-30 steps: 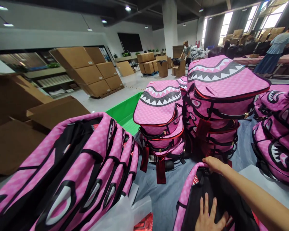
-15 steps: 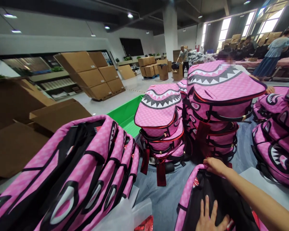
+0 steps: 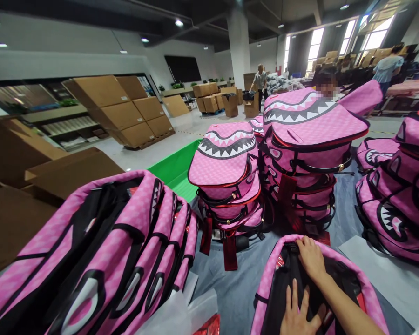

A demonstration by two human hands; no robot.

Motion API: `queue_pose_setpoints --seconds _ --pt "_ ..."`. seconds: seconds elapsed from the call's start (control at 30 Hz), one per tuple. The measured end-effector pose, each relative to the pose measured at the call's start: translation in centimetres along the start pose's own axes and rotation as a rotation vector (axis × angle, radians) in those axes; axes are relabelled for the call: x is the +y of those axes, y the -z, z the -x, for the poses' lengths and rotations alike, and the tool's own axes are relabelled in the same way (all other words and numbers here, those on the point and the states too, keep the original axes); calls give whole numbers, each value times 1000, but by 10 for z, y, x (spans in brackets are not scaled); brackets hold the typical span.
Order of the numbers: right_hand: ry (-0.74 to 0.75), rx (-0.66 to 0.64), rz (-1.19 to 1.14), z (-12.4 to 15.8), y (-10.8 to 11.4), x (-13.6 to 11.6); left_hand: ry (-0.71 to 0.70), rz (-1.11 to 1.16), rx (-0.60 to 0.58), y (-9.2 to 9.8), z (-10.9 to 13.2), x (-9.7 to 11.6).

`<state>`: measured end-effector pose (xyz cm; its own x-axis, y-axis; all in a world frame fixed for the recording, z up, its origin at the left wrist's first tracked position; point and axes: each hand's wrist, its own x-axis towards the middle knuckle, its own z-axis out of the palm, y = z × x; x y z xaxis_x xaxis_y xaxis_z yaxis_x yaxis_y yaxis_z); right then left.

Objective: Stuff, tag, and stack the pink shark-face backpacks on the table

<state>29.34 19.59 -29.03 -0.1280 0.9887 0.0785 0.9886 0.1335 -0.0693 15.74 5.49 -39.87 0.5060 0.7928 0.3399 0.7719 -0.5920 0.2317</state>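
A pink checkered backpack with black trim lies at the lower right, its black strap side facing up. My left hand presses flat on the black panel with fingers spread. At the top end, my right hand has its fingers bent over the inner edge of the pink rim, beside a black strap; the fingertips are partly hidden. On my left, a row of similar pink backpacks stands packed side by side. Clear plastic wrapping and a red packet lie between that row and the backpack under my hands.
Stacks of pink backpacks with shark-mouth prints stand ahead and at right on a grey sheet. Behind them is a green bin. Cardboard boxes stand at left. A person is behind the tallest stack; others work farther back.
My right hand has moved from the left part of the backpack's top rim inward and right. The left hand stays flat. A pink panel now rises beside the person behind the stack.
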Motion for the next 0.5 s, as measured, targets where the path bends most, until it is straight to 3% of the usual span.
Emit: queue_pose_setpoints --seconds 0.23,0.4,0.5 --pt "-4 -26 -65 7 -1 -2 -235 -56 -18 15 6 -17" --pt "-77 -26 -109 6 -14 -9 -131 -91 73 0 3 -7" --pt "-160 -39 -119 -12 -21 -8 -74 -29 -30 3 3 -7"
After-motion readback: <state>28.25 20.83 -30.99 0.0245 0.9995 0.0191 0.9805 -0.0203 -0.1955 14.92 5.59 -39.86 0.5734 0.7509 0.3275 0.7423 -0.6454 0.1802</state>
